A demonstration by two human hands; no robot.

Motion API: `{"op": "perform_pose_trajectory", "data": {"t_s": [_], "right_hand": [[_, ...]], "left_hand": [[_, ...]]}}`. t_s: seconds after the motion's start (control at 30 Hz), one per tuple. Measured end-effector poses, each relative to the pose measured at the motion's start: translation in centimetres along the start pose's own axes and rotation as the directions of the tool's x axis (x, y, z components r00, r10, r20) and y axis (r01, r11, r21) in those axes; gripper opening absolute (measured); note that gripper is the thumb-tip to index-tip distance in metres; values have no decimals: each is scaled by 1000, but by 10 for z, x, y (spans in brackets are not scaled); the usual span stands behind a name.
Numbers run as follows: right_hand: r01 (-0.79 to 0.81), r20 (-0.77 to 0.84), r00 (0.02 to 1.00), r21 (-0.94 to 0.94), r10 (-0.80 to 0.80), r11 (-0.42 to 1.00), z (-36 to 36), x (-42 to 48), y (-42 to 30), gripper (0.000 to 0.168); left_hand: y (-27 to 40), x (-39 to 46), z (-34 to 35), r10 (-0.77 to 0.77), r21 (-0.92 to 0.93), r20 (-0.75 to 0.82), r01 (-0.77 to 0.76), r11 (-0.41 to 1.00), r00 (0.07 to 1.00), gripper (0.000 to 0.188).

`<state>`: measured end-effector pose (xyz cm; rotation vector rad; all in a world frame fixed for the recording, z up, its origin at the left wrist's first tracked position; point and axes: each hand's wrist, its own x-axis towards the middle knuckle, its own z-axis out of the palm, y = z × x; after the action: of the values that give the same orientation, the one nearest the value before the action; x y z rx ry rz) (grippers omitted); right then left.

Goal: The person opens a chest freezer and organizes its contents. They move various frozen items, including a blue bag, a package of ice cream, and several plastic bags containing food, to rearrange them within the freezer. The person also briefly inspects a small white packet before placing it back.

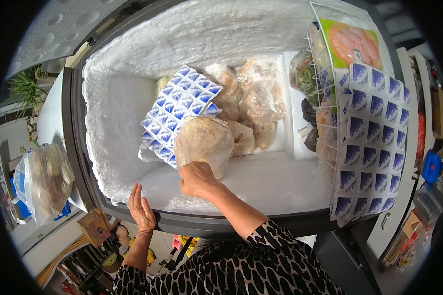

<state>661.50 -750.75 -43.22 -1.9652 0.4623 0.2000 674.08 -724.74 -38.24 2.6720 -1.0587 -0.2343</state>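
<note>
My right hand (199, 179) is closed around the gathered neck of a plastic bag of pale food (205, 142), inside a frosted chest freezer (122, 103). Under and behind that bag lies a sheet of blue-and-white ice packs (182, 97). More bags of frozen food (260, 90) rest on the freezer floor, to the right of the sheet. My left hand (142, 208) lies on the front rim of the freezer, palm turned inward, holding nothing and with its fingers slightly apart.
A white wire basket (326, 84) with packaged food hangs at the right. Another ice-pack sheet (373, 143) drapes over it and the rim. Left of the freezer, a filled plastic bag (48, 180) sits by a white surface. The raised lid (66, 27) is upper left.
</note>
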Motion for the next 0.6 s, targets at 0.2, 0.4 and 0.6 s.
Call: {"op": "perform_pose_trajectory", "data": {"t_s": [0.2, 0.4, 0.6], "right_hand": [[-6, 8, 1000, 13, 6, 1000, 1, 1, 1, 20], [-31, 15, 999, 10, 31, 999, -3, -3, 5, 20], [-53, -183, 981, 71, 65, 996, -3, -10, 27, 21]], "left_hand": [[0, 0, 1, 3, 2, 1, -3, 1000, 1000, 46], [5, 0, 4, 39, -2, -17, -39, 999, 999, 45], [23, 6, 6, 58, 38, -5, -58, 998, 998, 45]]}}
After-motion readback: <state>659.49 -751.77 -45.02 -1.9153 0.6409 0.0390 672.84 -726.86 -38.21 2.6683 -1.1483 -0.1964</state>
